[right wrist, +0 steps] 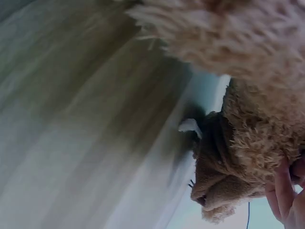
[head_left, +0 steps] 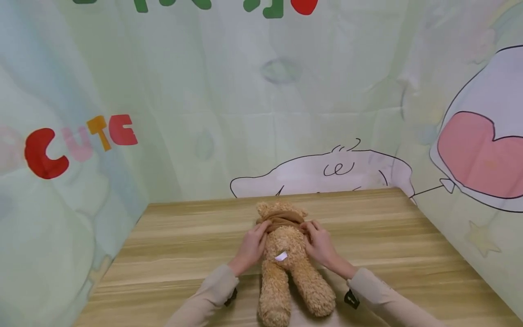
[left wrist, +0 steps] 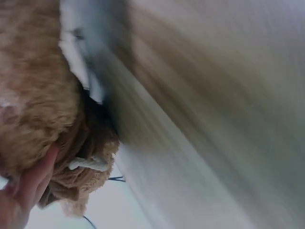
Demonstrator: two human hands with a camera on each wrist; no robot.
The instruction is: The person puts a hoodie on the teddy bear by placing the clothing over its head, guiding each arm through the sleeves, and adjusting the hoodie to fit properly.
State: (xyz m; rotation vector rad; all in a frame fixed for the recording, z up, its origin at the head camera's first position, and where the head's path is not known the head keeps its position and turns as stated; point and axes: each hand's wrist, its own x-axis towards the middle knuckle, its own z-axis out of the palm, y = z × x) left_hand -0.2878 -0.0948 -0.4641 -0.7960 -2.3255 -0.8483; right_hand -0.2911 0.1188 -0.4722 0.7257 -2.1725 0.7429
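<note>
The left forearm (head_left: 200,297) and right forearm (head_left: 392,297), both clad in light beige fabric sleeves (head_left: 222,282), are stretched forward and angled inward. The bare left hand (head_left: 250,247) and bare right hand (head_left: 322,245) are held nearly level, their fingers (head_left: 316,225) curled.

The left hand (left wrist: 24,198) touches brown cloth (left wrist: 66,177) at eight o'clock; a furry toy (left wrist: 35,71) fills ten, a blurred table (left wrist: 205,105) three.

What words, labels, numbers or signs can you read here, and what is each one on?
"CUTE": coloured letters on the left side of the backdrop.
Green letters at the backdrop's top: cut off by the picture's edge, not readable.
White tag on the teddy bear: too small to make out any text.
</note>
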